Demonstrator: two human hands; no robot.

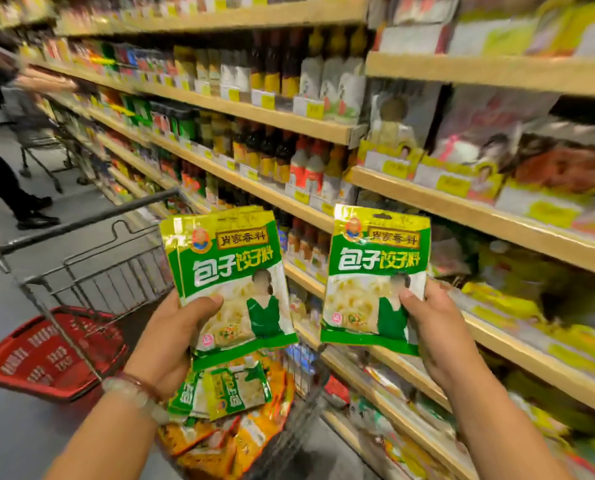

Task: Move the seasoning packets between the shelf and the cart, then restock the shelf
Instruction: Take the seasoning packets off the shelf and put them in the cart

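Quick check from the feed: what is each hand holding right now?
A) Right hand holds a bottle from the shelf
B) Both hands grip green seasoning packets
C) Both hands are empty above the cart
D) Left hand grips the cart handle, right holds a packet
B: the left hand grips a small stack of green packets above the cart, and the right hand pinches a single green packet near the shelf.
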